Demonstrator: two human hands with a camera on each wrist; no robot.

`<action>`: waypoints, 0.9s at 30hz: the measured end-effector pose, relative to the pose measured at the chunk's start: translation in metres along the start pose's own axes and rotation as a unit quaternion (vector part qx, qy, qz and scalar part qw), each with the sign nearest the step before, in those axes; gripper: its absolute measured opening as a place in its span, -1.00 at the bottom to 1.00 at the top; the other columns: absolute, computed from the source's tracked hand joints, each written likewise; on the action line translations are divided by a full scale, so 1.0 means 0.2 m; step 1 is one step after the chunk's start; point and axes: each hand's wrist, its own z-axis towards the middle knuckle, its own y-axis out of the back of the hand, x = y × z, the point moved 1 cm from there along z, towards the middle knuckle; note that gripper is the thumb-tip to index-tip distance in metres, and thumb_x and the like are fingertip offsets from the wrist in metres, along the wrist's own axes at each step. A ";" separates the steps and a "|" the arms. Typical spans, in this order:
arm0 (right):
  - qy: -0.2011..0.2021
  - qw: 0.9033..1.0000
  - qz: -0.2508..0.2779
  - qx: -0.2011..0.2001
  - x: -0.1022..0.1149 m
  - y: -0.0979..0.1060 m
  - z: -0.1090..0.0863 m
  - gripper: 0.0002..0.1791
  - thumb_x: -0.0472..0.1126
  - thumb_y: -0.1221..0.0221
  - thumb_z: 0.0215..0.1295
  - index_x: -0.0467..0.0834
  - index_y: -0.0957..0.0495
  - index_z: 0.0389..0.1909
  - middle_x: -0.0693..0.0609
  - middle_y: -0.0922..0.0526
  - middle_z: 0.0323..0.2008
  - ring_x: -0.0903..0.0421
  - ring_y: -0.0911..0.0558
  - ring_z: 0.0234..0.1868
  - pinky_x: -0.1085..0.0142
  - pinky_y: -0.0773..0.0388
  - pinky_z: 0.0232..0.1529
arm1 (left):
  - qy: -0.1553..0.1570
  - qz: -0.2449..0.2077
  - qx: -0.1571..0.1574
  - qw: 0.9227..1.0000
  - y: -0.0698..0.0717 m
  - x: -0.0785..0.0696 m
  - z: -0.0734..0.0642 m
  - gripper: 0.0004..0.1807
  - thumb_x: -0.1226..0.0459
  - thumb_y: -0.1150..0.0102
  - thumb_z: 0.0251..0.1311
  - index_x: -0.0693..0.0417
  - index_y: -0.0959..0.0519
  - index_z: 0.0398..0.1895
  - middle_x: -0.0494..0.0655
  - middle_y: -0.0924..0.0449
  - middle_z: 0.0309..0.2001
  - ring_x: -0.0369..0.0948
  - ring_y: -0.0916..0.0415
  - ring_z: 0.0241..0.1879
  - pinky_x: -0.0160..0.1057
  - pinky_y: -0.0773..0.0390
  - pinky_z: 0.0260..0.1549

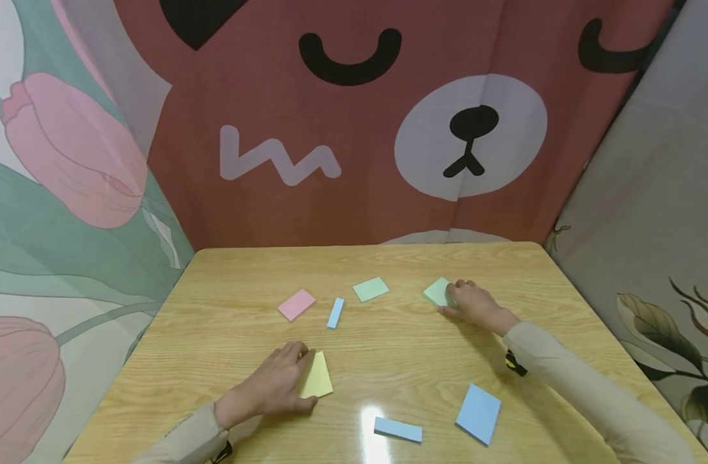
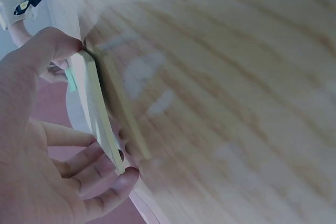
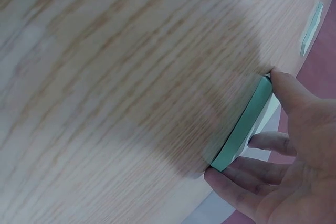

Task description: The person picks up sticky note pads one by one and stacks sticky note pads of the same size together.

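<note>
In the head view my left hand (image 1: 268, 385) holds a yellow sticky-note pad (image 1: 319, 377) on the near left part of the table. The left wrist view shows its thumb at one end of that yellow pad (image 2: 103, 109) and fingertips at the other. Farther back on the right, my right hand (image 1: 474, 304) grips a light green sticky-note pad (image 1: 436, 291). From the right wrist, thumb and fingers pinch this green pad (image 3: 244, 124) by opposite ends, close to the tabletop. The hand partly covers the pad's right side in the head view.
On the wooden table (image 1: 226, 270) lie a pink pad (image 1: 297, 305), a narrow blue pad (image 1: 335, 314) and another green pad (image 1: 371, 289). Nearer me are a second narrow blue pad (image 1: 397, 430) and a larger blue pad (image 1: 478, 414). Printed curtains (image 1: 354, 212) surround the table.
</note>
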 end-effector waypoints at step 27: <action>0.023 0.999 -0.010 -0.021 -0.02 -0.01 -0.01 -0.47 0.07 -0.32 0.26 -0.35 -0.54 -0.11 -0.19 -0.55 -0.31 0.02 -0.45 -0.42 0.21 -0.40 -0.50 | -0.032 -0.019 0.013 0.999 0.02 -0.05 0.13 -0.13 -0.14 -0.33 0.06 0.33 -0.43 0.28 0.10 -0.44 0.17 -0.03 -0.43 0.10 -0.01 -0.52 0.10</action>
